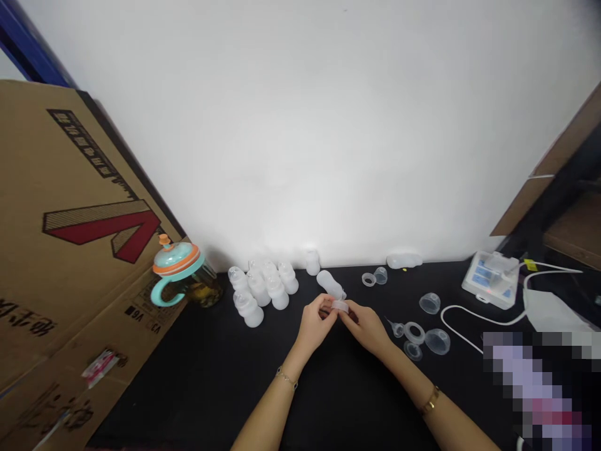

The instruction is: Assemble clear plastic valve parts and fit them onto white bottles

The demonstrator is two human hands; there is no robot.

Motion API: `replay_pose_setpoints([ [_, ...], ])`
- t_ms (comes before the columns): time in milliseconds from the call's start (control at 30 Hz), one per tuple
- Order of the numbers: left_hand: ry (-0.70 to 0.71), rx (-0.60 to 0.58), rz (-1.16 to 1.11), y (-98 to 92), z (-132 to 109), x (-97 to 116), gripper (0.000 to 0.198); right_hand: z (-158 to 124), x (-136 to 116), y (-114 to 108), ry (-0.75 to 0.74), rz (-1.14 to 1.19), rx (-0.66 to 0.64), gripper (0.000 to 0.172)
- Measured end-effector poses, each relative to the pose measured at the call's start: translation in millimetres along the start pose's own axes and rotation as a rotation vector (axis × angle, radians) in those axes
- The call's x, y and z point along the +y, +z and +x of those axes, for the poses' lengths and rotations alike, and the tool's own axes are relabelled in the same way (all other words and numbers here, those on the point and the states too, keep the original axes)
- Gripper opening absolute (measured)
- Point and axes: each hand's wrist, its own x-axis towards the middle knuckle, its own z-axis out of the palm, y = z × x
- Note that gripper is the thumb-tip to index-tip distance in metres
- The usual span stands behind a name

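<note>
My left hand (pixel 318 318) and my right hand (pixel 362 323) meet over the middle of the black table, fingers closed on a whitish ring-shaped collar (pixel 340 305) between them. Just beyond the fingertips a white bottle (pixel 330 284) lies on its side. Another white bottle (pixel 312 262) stands upright against the wall. To the left is a cluster of several capped white baby bottles (pixel 258 287). Right of my hands lie a nipple (pixel 397 329), a collar ring (pixel 414 332), a small clear disc (pixel 412 351) and a clear dome cap (pixel 437 341).
Farther back are another ring (pixel 369 280), a dome cap (pixel 380 275) and a lying bottle (pixel 404 260). A teal-handled pitcher (pixel 181 275) stands left, beside a large cardboard box (pixel 70 250). At right, a white cable (pixel 488 317) runs near a clear plastic case (pixel 491 280).
</note>
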Motion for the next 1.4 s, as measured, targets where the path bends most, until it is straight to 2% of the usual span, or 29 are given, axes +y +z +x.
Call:
replay_pose_setpoints([
  [100,-0.021,0.000,-0.022,0.1,0.3,1.3,0.011,1.0,1.7,0.4,0.031,0.036,0.005,0.026],
  [233,-0.037,-0.028,-0.021,0.1,-0.4,5.0,0.016,3.0,4.2,0.2,0.045,0.099,0.002,0.024],
  [467,-0.024,-0.072,0.030,-0.2,1.1,3.2,0.018,4.2,9.5,5.4,0.067,0.171,-0.054,0.024],
  [967,-0.025,-0.042,0.036,1.9,0.4,-0.7,0.012,3.8,6.8,5.2,0.042,0.090,-0.021,0.027],
  [1400,0.002,-0.026,0.006,4.7,-2.5,0.1,0.013,2.6,3.3,3.0,0.026,0.108,0.012,0.032],
])
